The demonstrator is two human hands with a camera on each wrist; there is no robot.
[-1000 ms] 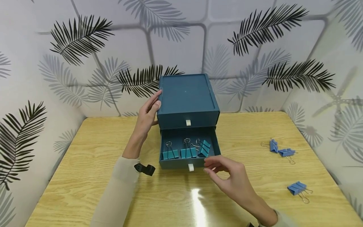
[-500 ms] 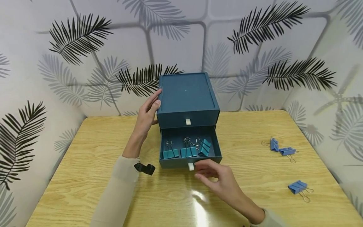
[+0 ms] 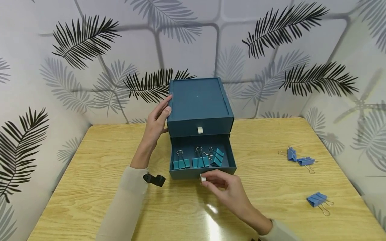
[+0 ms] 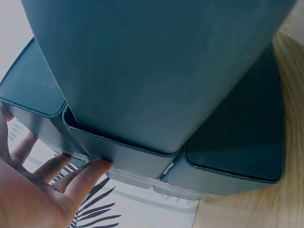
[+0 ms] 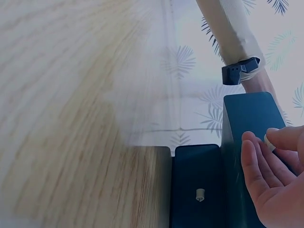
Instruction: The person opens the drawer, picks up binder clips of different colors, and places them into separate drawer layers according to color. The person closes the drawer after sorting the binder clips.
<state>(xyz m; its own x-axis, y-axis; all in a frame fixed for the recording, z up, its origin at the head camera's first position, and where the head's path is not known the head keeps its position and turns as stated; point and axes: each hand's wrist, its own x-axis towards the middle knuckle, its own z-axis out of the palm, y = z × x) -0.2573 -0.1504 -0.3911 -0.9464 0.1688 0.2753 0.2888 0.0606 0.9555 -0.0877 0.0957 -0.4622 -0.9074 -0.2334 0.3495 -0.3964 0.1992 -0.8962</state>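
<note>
Teal two-drawer box (image 3: 199, 103) upright on table, lower drawer (image 3: 201, 159) pulled open, white pull tab (image 3: 203, 178) pinched.

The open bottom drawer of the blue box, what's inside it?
The bottom drawer holds three teal binder clips near its front wall. The drawer's rear runs under the closed upper drawer, so anything there is hidden.

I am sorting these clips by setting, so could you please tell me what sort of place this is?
Probably a small tabletop booth for recording: a wooden table enclosed by leaf-patterned walls, with only a drawer box and binder clips on it.
</note>
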